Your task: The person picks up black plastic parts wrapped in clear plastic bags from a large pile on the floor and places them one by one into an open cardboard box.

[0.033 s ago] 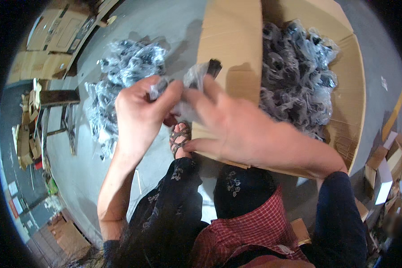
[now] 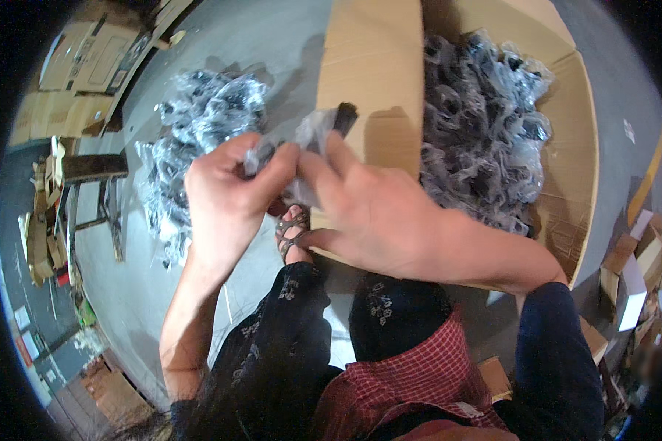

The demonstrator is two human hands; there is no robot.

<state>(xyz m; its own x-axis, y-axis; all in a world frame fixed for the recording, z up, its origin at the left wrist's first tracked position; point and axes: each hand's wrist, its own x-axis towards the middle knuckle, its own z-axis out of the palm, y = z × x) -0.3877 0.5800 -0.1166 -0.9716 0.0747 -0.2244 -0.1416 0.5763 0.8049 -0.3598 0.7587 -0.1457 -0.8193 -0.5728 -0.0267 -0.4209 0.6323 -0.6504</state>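
Note:
In front of me, a clear plastic bag [image 2: 313, 131] is bunched between my hands, and a black piece [image 2: 346, 117] sticks out at its far right end. My left hand [image 2: 226, 184] is closed, with thumb and fingers pinching the crumpled left part of the plastic. My right hand [image 2: 379, 206] reaches across from the right, its fingers closed on the bag near the black piece and slightly blurred. What else the bag holds is hidden by my fingers. Both hands are above the floor, beside the open flap of a large cardboard box [image 2: 368, 55].
The box on the right holds many dark pieces in clear plastic [image 2: 485, 132]. A heap of similar wrapped pieces [image 2: 213, 106] lies on the floor at the left. Farther left stands a small wooden stool [image 2: 92, 167]. Cardboard scraps [image 2: 629, 283] lie at the far right. My sandalled foot [image 2: 293, 234] is below my hands.
The heap, box and stool have shifted slightly left in the view. My hands keep the same hold on the bag, and the black piece has dipped a little.

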